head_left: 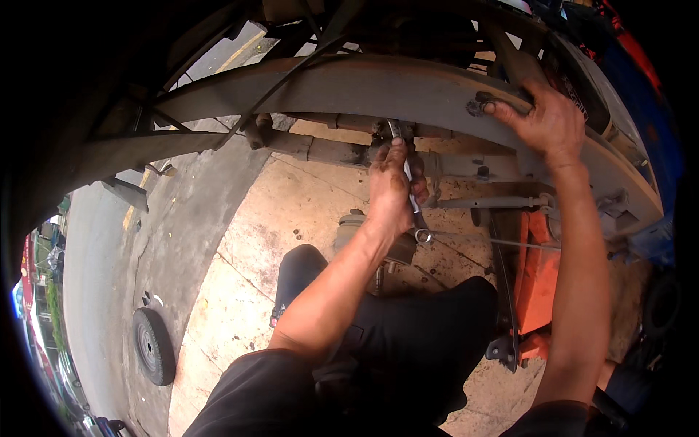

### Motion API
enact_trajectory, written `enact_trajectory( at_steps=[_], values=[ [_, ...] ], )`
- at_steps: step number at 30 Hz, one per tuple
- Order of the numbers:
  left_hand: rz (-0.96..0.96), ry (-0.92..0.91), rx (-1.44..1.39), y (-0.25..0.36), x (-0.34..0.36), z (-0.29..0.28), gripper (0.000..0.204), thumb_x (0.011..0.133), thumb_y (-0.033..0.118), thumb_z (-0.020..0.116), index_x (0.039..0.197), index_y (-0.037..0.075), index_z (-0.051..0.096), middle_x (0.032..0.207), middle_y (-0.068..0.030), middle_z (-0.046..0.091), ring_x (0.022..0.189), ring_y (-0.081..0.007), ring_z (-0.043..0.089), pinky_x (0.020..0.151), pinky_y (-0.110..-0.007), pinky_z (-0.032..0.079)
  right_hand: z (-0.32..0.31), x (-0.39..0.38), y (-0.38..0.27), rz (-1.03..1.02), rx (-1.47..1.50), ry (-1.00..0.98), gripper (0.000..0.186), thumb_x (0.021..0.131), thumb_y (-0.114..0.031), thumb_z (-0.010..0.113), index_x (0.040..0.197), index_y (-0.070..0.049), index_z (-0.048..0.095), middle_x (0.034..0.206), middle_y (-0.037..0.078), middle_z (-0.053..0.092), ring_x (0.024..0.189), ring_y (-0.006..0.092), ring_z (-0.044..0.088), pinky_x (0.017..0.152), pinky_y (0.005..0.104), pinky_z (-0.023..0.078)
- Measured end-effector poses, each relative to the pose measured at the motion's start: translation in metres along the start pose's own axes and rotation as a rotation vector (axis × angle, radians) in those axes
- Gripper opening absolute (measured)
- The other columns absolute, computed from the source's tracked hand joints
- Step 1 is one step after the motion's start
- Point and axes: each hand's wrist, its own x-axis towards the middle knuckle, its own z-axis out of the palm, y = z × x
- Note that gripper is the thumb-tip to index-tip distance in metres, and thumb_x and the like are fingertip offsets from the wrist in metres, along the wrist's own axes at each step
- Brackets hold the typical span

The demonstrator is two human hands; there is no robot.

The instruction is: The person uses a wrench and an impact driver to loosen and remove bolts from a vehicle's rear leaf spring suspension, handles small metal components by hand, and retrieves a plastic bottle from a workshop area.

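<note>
My left hand [389, 186] is closed around a silver combination wrench [423, 235], its ring end sticking out below my fist. The wrench's upper end meets dark, greasy hardware [381, 134] by the leaf spring [338, 151], where the exact contact is hidden. Higher up on the right, my right hand [551, 125] grips the upper edge of the grey chassis rail [328, 91], its fingers partly hidden behind it. The right thumb rests beside a black, dirty knob-like part [478, 106] on the rail's face.
Below my left hand sits a round brake drum [349, 231]. An orange metal stand or jack [535, 280] is at the right, near a rod [488, 202]. A loose wheel [153, 346] lies on the pavement at left. Dark rails and braces [240, 131] cross overhead.
</note>
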Motion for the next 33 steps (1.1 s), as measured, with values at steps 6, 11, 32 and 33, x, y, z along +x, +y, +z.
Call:
enact_trajectory(
  at_steps=[6,11,32,33],
  values=[
    [0.508,-0.315,1.436,0.067,0.057,-0.140,0.021,0.096,0.020,0.052,0.095,0.003,0.065,0.073,-0.0135,0.062,0.064,-0.0218,0.059,0.062,-0.034,0.048,0.003,0.001,-0.004,-0.020,0.012,0.001,0.083,0.058,-0.081,0.066,0.100,-0.010,0.072,0.076,0.011,0.070,0.078,0.0305,0.069,0.070,0.0412,0.055],
    [0.462,-0.518,1.891,0.118,0.095,-0.119,0.029,0.094,0.027,0.055,0.113,0.008,0.065,0.095,-0.0206,0.067,0.086,-0.0360,0.064,0.077,-0.038,0.051,0.003,0.000,0.002,-0.018,0.005,-0.024,0.080,0.059,-0.079,0.066,0.099,-0.010,0.072,0.076,0.011,0.070,0.077,0.0314,0.068,0.068,0.0414,0.054],
    [0.383,-0.545,1.884,0.136,0.165,-0.151,0.045,0.093,0.038,0.060,0.120,0.003,0.059,0.080,-0.0162,0.065,0.083,-0.0256,0.062,0.077,-0.032,0.049,0.008,0.003,-0.005,-0.033,0.002,-0.008,0.086,0.057,-0.084,0.062,0.100,-0.010,0.072,0.078,0.013,0.070,0.081,0.0324,0.069,0.072,0.0424,0.055],
    [0.320,-0.491,1.817,0.133,0.154,-0.151,0.041,0.094,0.035,0.057,0.120,0.003,0.060,0.080,-0.0171,0.065,0.082,-0.0263,0.062,0.075,-0.033,0.048,0.007,0.003,-0.006,-0.028,0.005,-0.017,0.086,0.057,-0.084,0.063,0.100,-0.010,0.072,0.079,0.012,0.070,0.081,0.0324,0.069,0.072,0.0424,0.055]
  ],
)
